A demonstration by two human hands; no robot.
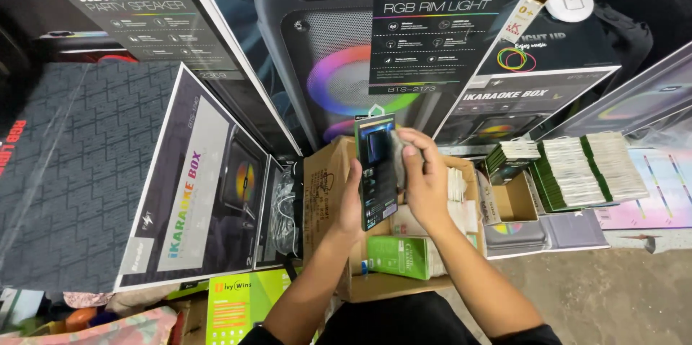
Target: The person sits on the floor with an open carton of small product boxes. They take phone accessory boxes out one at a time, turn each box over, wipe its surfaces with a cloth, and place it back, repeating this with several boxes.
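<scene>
Surroundings: speaker boxes (194, 193) crowd the floor around an open carton (324, 193).
Left hand (351, 204): I see it wrapped around a slim packet (378, 172), upright above the carton.
Right hand (427, 179): fingers closed on the packet's far edge.
Risk: a loose pinch could drop it onto the green box (396, 257).

Packet (378, 172) — black, green-edged; carton (324, 193) — brown.

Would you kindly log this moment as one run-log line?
left hand: holds slim dark package upright | right hand: on package's right edge | below: open cardboard box, green box inside
</scene>
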